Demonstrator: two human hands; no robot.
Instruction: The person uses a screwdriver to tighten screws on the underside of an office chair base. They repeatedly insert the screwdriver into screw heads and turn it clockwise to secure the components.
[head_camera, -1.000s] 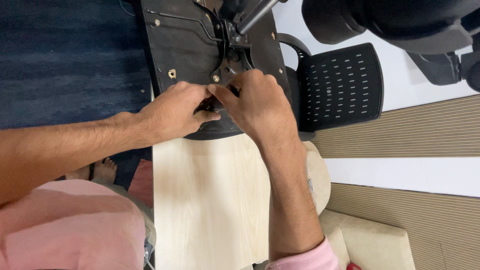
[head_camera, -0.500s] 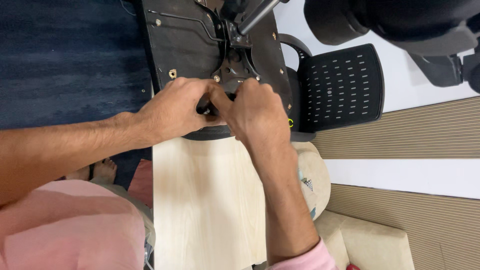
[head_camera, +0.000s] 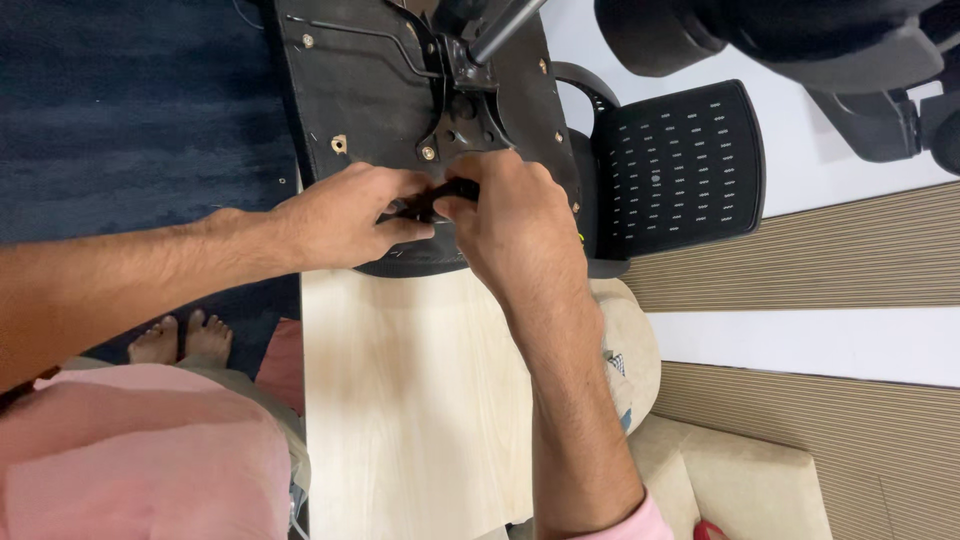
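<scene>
Both hands shifted slightly; left hand (head_camera: 345, 215) and right hand (head_camera: 515, 220) pinch small black part (head_camera: 440, 197) between them, axis left-right, under chair seat (head_camera: 370, 90) on counter (head_camera: 410, 400).

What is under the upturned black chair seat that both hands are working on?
The chair seat rests partly on a pale wooden table, overhanging blue carpet. Both hands cover the contact edge.

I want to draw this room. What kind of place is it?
Probably an office or workroom: an upturned office chair lies on a pale wooden table above dark blue carpet, with a cushioned seat nearby.
</scene>
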